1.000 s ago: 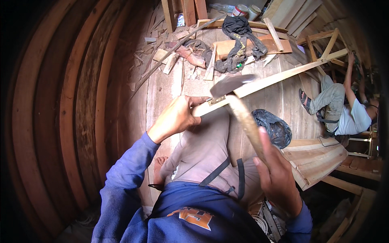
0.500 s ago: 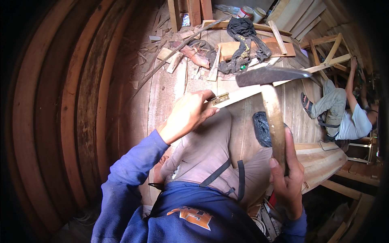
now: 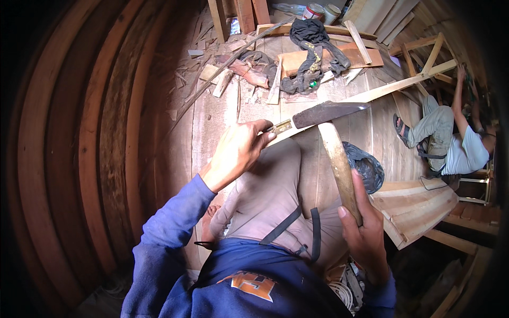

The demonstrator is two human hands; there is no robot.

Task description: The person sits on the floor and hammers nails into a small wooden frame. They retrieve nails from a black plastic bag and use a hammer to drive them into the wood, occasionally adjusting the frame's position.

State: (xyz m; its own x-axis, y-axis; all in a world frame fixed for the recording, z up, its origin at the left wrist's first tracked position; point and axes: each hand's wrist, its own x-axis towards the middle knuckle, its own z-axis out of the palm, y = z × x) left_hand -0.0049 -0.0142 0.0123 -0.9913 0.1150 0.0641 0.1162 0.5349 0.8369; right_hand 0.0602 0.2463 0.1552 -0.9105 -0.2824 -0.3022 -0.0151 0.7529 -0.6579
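Observation:
My right hand (image 3: 365, 233) is wrapped round the wooden handle of a hammer (image 3: 339, 164). Its dark steel head, tapering to the right, hangs over a long pale wooden strip (image 3: 371, 94), close to a small brass-coloured hinge (image 3: 282, 127). My left hand (image 3: 237, 148) pinches the near end of that strip, index finger on the far side and thumb on the near side, right beside the hinge. Whether the hammer head touches the hinge or the wood I cannot tell. The strip slants away to the upper right.
A black plastic bag (image 3: 366, 168) lies right of my legs, near some planks (image 3: 416, 206). Dark cloth (image 3: 313, 55), wood offcuts (image 3: 222, 84) and cans (image 3: 313, 11) are scattered ahead. At the right, a co-worker (image 3: 450, 132) reaches toward the strip's far end. A ribbed wooden wall (image 3: 69, 159) rises left.
The hammer has come left and down, its head now beside the hinge and my left fingertips. My left hand stays on the strip's end. More of the black bag shows.

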